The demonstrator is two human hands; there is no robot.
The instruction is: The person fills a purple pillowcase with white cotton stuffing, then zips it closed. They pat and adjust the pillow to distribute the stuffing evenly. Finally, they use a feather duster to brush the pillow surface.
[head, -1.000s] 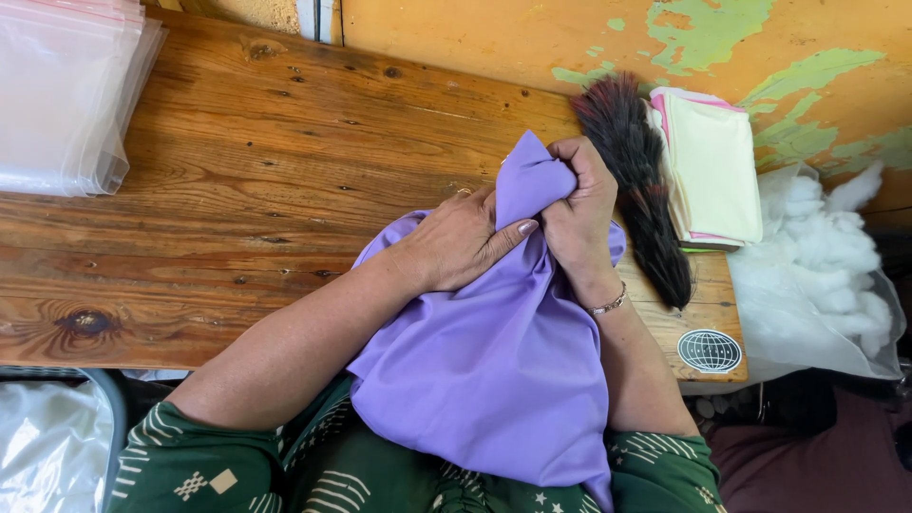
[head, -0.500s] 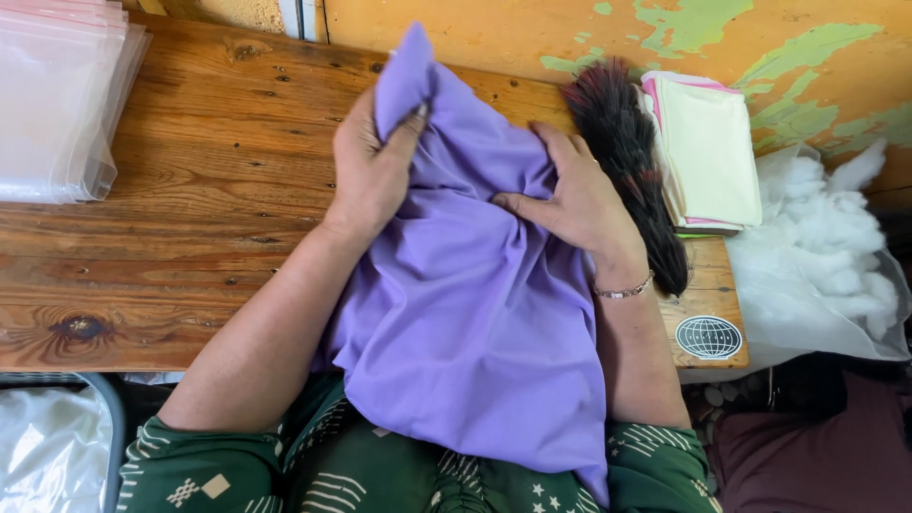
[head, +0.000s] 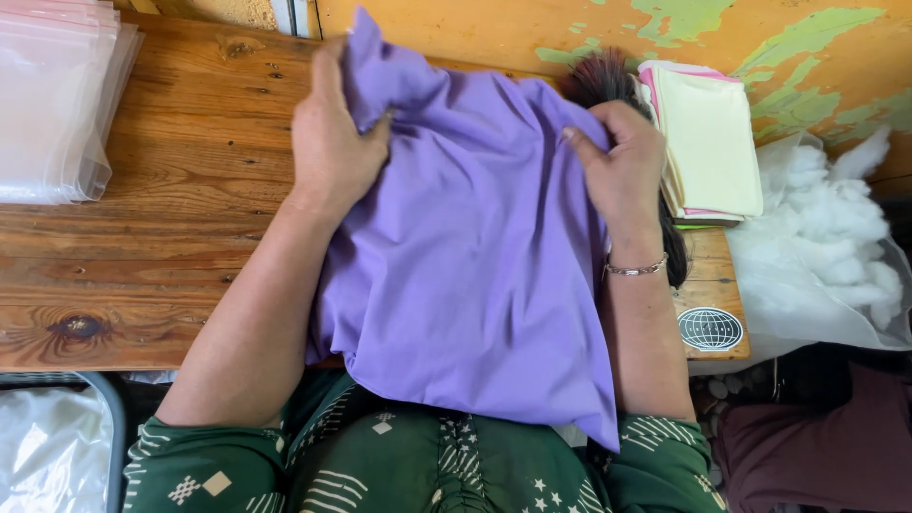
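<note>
Gripping the purple cloth (head: pixel 475 266) at two spots, the hands stand apart, one to each side of its upper half. Left hand (head: pixel 332 142) is closed on a bunched corner that pokes up past its fingers, thumb pressed into the fold, so that corner is pinched and lifted off the table (head: pixel 161 218). Right hand (head: pixel 622 166) lies on the opposite edge with fingers curled over the fabric, pinning or pulling it sideways; a thin bracelet (head: pixel 636 270) sits on that wrist. Held this way the fabric is drawn out between the two hands, which looks like a way to spread it or find its edges, though that is only a judgement

The cloth lies between and below the hands, draped from the tabletop over the near edge and down onto the lap. It is plain lilac, matte, soft and thin, with shallow creases fanning from the left-hand grip and a loose lower corner hanging near the right elbow. It may be doubled like a sewn cover, but I cannot tell

Left of the left hand lies a stack of clear bags (head: pixel 57 104). Just beyond the right hand are a dark brush (head: pixel 598 81) and a pile of pale cloths (head: pixel 708 142); further right sits white stuffing (head: pixel 817 256)
</note>
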